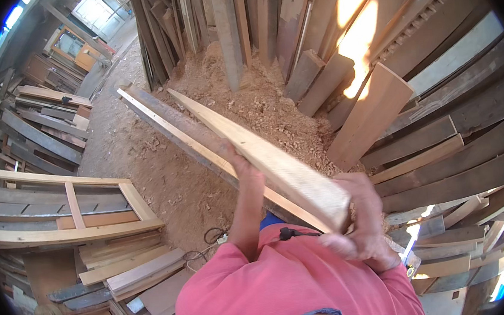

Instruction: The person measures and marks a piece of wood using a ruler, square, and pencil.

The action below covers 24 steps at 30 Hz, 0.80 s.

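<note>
Plank point(276, 158) in both hands point(361, 211)

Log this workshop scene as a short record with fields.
Main piece: pale wooden beam, tilted
Left hand: against the beam's left side, fingers partly hidden
Right hand: around the beam's near end, blurred
Beneath: long brown timber with a pale edge
Ground: wood shavings
Far side: leaning planks
Left side: pale wooden frame
</note>
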Motion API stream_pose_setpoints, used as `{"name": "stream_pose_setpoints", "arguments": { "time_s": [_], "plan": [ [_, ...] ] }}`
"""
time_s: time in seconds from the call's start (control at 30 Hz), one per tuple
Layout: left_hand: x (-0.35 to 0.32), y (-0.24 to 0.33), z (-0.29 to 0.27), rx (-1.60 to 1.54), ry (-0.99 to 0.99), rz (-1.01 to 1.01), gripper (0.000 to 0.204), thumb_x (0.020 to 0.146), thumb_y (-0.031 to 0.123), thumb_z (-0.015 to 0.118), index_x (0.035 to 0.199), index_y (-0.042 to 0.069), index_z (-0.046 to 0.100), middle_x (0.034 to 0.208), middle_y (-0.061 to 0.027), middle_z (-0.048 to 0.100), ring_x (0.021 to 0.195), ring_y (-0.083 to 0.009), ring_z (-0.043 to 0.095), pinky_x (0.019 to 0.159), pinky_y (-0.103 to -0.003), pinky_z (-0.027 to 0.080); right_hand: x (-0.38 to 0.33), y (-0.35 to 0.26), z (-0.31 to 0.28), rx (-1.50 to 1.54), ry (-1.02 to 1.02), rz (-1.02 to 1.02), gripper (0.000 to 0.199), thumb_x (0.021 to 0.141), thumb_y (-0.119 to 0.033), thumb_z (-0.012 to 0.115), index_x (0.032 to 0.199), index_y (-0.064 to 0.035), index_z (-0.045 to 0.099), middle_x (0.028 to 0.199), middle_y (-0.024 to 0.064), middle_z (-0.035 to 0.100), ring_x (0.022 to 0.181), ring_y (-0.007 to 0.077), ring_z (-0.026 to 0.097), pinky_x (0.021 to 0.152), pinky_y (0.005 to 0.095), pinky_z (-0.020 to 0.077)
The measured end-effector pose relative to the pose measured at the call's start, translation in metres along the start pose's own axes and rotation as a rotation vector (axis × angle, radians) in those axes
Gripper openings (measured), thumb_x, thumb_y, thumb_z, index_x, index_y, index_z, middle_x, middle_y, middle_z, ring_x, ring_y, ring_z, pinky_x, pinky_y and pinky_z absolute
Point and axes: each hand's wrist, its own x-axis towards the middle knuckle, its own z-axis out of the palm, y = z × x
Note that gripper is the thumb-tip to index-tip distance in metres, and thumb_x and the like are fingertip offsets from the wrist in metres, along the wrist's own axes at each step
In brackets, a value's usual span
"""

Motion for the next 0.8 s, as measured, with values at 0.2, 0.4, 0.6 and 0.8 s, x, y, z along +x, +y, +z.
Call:
{"name": "stream_pose_setpoints", "arguments": {
  "time_s": [0.2, 0.4, 0.6, 0.8],
  "plan": [
    [0.008, 0.058, -0.015, -0.371, -0.331, -0.161, 0.049, 0.103, 0.054, 0.063, 0.103, 0.005, 0.071, 0.084, -0.0158, 0.073, 0.079, -0.0317, 0.075, 0.068, -0.044, 0.065, 0.029, -0.022, 0.044, 0.259, -0.089, -0.182, 0.078, 0.09, -0.013, 0.075, 0.151, 0.0186, 0.037, 0.145, 0.0435, 0.053, 0.129, 0.0501, 0.064, 0.109, 0.0477, 0.0513],
    [-0.021, 0.07, 0.014, -0.347, -0.338, -0.035, 0.038, 0.1, 0.048, 0.069, 0.098, 0.011, 0.073, 0.085, -0.013, 0.076, 0.073, -0.0252, 0.076, 0.065, -0.042, 0.065, 0.052, -0.033, 0.056, 0.309, -0.014, -0.247, 0.076, 0.092, -0.011, 0.073, 0.148, 0.0247, 0.036, 0.145, 0.0465, 0.052, 0.13, 0.0486, 0.065, 0.111, 0.0448, 0.0501],
    [-0.017, 0.072, 0.02, -0.145, -0.43, 0.099, 0.031, 0.104, 0.04, 0.064, 0.099, 0.01, 0.072, 0.083, -0.0116, 0.075, 0.073, -0.0272, 0.075, 0.068, -0.041, 0.066, 0.054, -0.038, 0.057, 0.267, -0.02, -0.244, 0.078, 0.094, -0.015, 0.074, 0.149, 0.0241, 0.035, 0.145, 0.0449, 0.053, 0.135, 0.0477, 0.061, 0.115, 0.0456, 0.0465],
    [-0.02, 0.074, 0.002, -0.18, -0.153, -0.005, 0.052, 0.105, 0.033, 0.064, 0.137, -0.007, 0.056, 0.115, -0.0275, 0.071, 0.109, -0.0388, 0.074, 0.099, -0.051, 0.063, 0.052, -0.011, 0.035, 0.863, -0.238, 0.191, 0.094, 0.089, -0.033, 0.078, 0.161, 0.0091, 0.033, 0.16, 0.0326, 0.044, 0.152, 0.0404, 0.043, 0.125, 0.0473, 0.0326]
  ]
}}
